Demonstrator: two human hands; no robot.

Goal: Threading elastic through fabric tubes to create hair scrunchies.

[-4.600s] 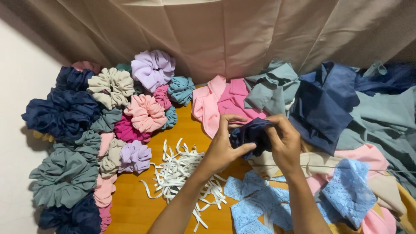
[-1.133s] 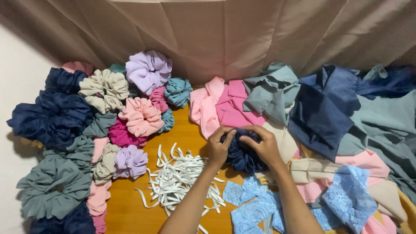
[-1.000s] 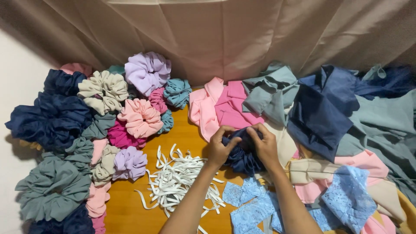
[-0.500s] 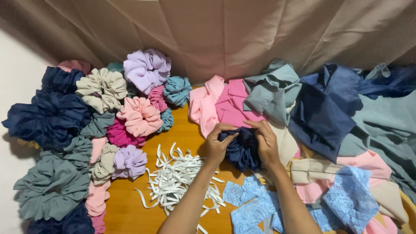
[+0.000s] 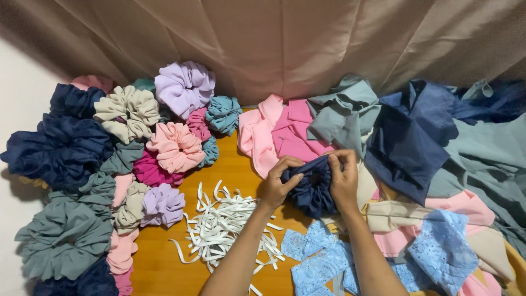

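Note:
Both my hands hold a dark navy scrunchie point(image 5: 310, 189) over the wooden table point(image 5: 230, 164). My left hand point(image 5: 278, 183) grips its left side with the fingers curled over the top rim. My right hand point(image 5: 344, 181) pinches its right side near the top. The scrunchie is gathered into a ruffled ring with a small hole in the middle. A heap of white elastic strips point(image 5: 222, 227) lies just left of my left forearm.
Finished scrunchies point(image 5: 126, 164) in navy, beige, lilac, pink, teal and grey-green are piled on the left. Fabric pieces point(image 5: 405, 137) in pink, grey-blue and navy lie right and behind. Light blue lace pieces point(image 5: 320, 260) sit between my forearms. A beige curtain point(image 5: 274, 38) hangs behind.
My hands lowered the navy fabric from a stretched bunch to the table. They worked it into a ruffled ring, with the fingers shifting around its top rim.

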